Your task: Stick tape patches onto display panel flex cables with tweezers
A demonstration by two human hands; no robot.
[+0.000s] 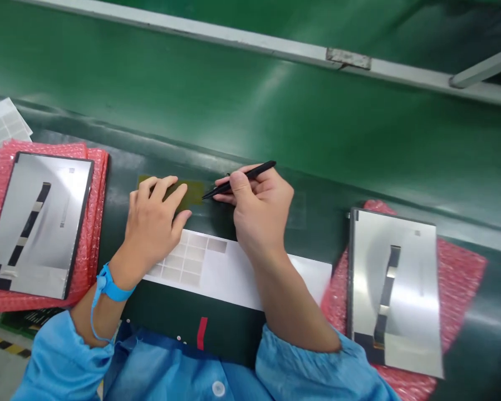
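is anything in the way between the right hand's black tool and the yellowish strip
Nothing visible: the black tool in the right hand has its tip at the right end of the yellowish strip. The left hand covers much of the strip, but left of that tip.

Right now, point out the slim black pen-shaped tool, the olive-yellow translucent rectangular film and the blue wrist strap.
Slim black pen-shaped tool point(259, 170): head view, upper part of its shaft.
Olive-yellow translucent rectangular film point(195, 192): head view, its uncovered right end.
Blue wrist strap point(114, 288): head view, its band.
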